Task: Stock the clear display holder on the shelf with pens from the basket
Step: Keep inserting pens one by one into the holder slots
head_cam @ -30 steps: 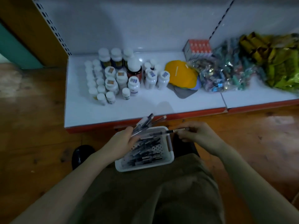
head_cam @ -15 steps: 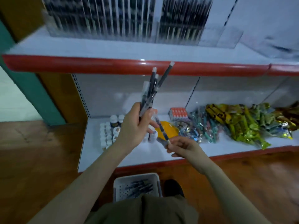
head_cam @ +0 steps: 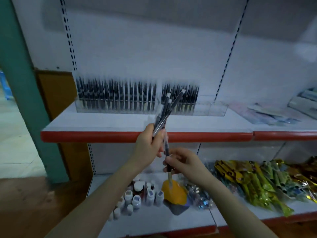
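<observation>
Room: we faced a white shop rack with a slotted back panel [head_cam: 154, 48], a green post [head_cam: 25, 100] at its left and a wooden floor [head_cam: 25, 203] below.
Surfaces: we counted two shelves, each white with a red front lip, the upper shelf [head_cam: 103, 121] and the lower shelf [head_cam: 154, 219].
Holder: the clear display holder [head_cam: 211, 109] stood at the back of the upper shelf.
Stocked pens: dark pens [head_cam: 120, 95] stood upright in it in two blocks with a gap between, too blurred for us to count.
Left hand: the left hand [head_cam: 149, 148] gripped a bundle of pens [head_cam: 164, 110], fanned upward in front of the holder and covering part of the right block. We made out at least three tips.
Right hand: the right hand [head_cam: 187, 162] pinched one pen [head_cam: 166, 146], near upright, just beside the left hand.
Lower shelf goods: we saw white-capped bottles [head_cam: 137, 198], a yellow item [head_cam: 175, 191], a bag of wrapped sweets [head_cam: 200, 196] and gold-green foil packets [head_cam: 248, 177].
In the way: the left forearm [head_cam: 103, 194] crossed the bottles' left edge.
Upper shelf, right: flat packets [head_cam: 267, 114], blurred.
</observation>
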Demonstrator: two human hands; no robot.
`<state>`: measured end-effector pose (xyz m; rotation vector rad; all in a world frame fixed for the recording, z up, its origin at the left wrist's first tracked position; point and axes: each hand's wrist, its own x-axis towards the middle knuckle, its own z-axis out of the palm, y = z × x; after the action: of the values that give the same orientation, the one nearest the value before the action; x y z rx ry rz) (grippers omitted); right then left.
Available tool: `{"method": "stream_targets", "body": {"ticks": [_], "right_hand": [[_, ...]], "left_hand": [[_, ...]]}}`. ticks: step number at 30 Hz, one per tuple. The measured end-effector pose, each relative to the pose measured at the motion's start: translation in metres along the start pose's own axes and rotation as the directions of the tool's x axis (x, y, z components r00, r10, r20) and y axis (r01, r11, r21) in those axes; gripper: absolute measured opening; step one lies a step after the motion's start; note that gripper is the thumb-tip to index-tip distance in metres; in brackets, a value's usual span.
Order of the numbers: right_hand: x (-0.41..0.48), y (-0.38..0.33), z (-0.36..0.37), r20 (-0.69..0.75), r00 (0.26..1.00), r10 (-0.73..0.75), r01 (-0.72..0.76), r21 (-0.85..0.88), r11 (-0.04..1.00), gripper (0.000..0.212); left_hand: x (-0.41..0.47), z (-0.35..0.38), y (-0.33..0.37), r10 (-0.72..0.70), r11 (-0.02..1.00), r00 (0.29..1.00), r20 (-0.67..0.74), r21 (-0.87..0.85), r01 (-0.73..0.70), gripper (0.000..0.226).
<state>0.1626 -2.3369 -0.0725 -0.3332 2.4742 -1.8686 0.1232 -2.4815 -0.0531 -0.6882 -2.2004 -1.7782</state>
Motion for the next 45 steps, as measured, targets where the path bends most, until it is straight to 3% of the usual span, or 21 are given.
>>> {"method": "stream_targets", "body": {"ticks": [9,14,18,26,36,45], "right_hand": [[0.084,-0.017,-0.090,-0.357,0.934,-0.020,0.015,-0.015,1.000,0.010],[0.124,-0.025,-0.148,-0.463,0.886,0.005,-0.004,0.002,1.000,0.016],[0.151,-0.030,-0.180,-0.519,0.849,-0.100,0.048,-0.113,0.992,0.013],[0.187,-0.033,-0.192,-0.579,0.786,-0.219,0.143,-0.174,0.974,0.020],[0.198,-0.033,-0.190,-0.547,0.783,-0.296,0.138,-0.310,0.941,0.024],[0.196,-0.031,-0.193,-0.540,0.798,-0.268,0.099,-0.321,0.942,0.023]], "left_hand": [[0.044,-0.009,0.000,-0.207,0.975,0.973,-0.101,-0.106,0.196,0.021],[0.068,0.001,-0.002,-0.244,0.964,0.965,-0.101,-0.137,0.229,0.026],[0.085,0.012,-0.005,-0.253,0.962,0.962,-0.098,-0.130,0.240,0.031],[0.102,0.030,-0.010,-0.253,0.961,0.965,-0.067,-0.132,0.243,0.025],[0.101,0.032,-0.012,-0.253,0.962,0.966,-0.052,-0.118,0.246,0.022],[0.105,0.033,-0.006,-0.228,0.972,0.973,-0.047,-0.065,0.224,0.029]]}}
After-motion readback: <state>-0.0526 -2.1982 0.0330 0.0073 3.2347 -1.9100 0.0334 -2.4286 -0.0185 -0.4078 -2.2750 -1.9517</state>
